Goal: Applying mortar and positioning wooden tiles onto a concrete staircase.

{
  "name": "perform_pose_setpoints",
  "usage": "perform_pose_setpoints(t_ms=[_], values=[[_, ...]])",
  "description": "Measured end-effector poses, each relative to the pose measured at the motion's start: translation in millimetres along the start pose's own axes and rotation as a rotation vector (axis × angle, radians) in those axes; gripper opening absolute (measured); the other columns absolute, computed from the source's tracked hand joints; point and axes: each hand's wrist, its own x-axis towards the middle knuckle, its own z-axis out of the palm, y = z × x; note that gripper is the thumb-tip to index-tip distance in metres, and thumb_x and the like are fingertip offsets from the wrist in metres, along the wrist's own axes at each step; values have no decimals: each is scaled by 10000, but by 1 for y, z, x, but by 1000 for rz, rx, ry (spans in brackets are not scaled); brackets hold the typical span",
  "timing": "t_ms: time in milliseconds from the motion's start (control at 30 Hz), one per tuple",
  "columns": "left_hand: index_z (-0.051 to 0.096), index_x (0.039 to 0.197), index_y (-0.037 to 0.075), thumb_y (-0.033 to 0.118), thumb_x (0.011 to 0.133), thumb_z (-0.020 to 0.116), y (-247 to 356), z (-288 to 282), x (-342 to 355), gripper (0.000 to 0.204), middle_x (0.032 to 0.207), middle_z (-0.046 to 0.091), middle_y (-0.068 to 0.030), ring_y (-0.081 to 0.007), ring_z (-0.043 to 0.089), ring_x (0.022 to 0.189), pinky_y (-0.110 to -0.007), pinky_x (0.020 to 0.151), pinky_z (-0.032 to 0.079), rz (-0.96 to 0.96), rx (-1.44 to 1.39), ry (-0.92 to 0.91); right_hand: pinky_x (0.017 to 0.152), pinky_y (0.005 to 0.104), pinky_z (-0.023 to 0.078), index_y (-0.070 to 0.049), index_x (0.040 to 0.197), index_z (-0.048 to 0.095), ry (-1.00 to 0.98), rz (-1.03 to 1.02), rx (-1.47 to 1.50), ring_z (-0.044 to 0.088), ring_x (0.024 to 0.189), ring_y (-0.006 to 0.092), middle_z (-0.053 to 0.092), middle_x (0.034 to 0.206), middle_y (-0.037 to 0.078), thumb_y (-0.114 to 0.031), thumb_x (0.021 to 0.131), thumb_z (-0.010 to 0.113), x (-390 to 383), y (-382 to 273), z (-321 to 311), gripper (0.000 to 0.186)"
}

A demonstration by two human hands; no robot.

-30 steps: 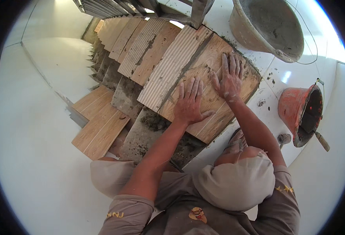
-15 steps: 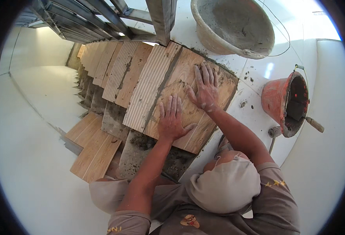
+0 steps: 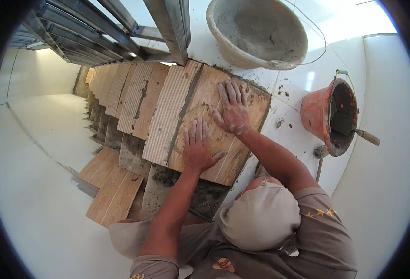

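A wood-patterned tile [image 3: 254,108] lies at the top of a staircase, smeared with grey mortar along its edges. Flat on it rests my left hand [image 3: 199,149], fingers stretched out and thumb apart, close to its stair-side edge. My right hand [image 3: 234,111] lies further up the same tile, palm down with fingers extended. Both hands are dusty and grip nothing. Alongside the tile runs a ribbed stair-nosing tile [image 3: 170,116], with a mortar-filled joint [image 3: 185,116] between the two.
A metal railing [image 3: 172,28] rises at the far left. Beyond the tile stands a large mortar tub [image 3: 233,52]. On the right are a red bucket [image 3: 314,109] with a wooden-handled trowel [image 3: 367,137] and a mallet [image 3: 321,152]. Loose tiles [image 3: 116,193] lie on lower steps.
The whole view has shifted, so the scene sits further left. Both hands stay flat on the tile in nearly the same places.
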Motion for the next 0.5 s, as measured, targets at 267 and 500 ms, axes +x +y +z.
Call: perform_pose_setpoints(t_ms=[267, 500], values=[[272, 1663, -114, 830, 850, 664, 1, 1, 1, 1306, 1761, 227, -336, -455, 183, 1666, -641, 1342, 104, 10, 38, -3, 1344, 607, 128, -43, 1711, 303, -10, 1, 30, 225, 1644, 429, 285, 1751, 235, -487, 962, 668, 4, -1, -3, 944], [295, 1652, -122, 842, 874, 625, 1, 3, 3, 1282, 1758, 242, -335, -466, 190, 1662, -638, 1339, 112, 11, 46, 6, 1333, 614, 149, -36, 1694, 334, 11, -5, 0, 254, 1627, 428, 315, 1727, 241, -520, 932, 705, 5, 8, -3, 976]])
